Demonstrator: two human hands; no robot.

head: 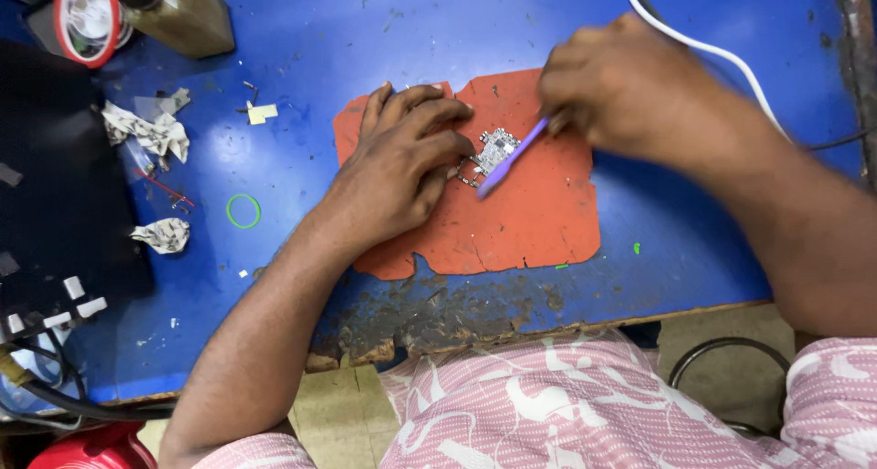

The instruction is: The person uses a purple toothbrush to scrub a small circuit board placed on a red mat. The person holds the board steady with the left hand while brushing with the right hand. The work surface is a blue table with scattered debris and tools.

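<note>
A small silvery circuit board (494,147) lies on a worn orange mat (530,213) on the blue table. My left hand (402,163) rests flat on the mat with its fingertips pressing the board's left edge. My right hand (626,85) grips a thin purple tool (508,163), blurred by motion, whose lower end lies across the board. The tool's upper end is hidden inside my fingers.
A white cable (722,53) runs behind my right hand. Left of the mat lie crumpled paper scraps (151,131), a green ring (243,210) and a thin red piece (166,188). A black device (55,186) fills the left edge. The table's front edge (438,327) is chipped.
</note>
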